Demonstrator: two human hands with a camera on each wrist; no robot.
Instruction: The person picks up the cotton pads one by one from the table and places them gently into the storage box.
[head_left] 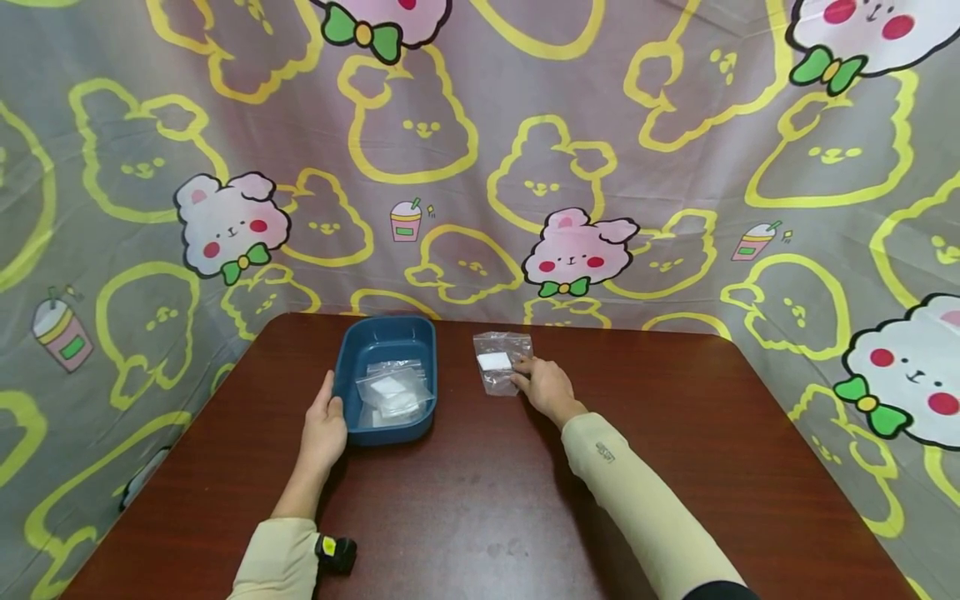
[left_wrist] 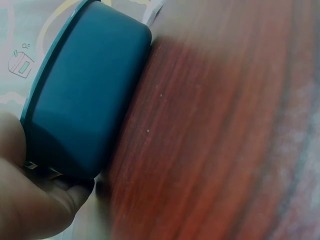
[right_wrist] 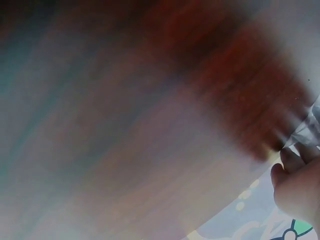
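A dark blue plastic bin (head_left: 386, 435) stands on the left half of the table. Several clear zip bags (head_left: 395, 393) with white contents lie inside it. Against the bin's left wall rests my left hand (head_left: 324, 429), its fingers extended along the outside. The left wrist view shows this hand (left_wrist: 35, 195) at the end of the bin's outer wall (left_wrist: 90, 95). To the right of the bin, a clear zip bag (head_left: 498, 382) with a white rectangular piece lies on the table. My right hand (head_left: 549, 387) pinches its right edge; in the right wrist view the bag (right_wrist: 307, 131) is mostly cut off.
The brown wooden table (head_left: 480, 508) ends at a patterned curtain (head_left: 465, 150), which hangs behind it and along both sides. A small black device (head_left: 337, 554) is worn at the left wrist.
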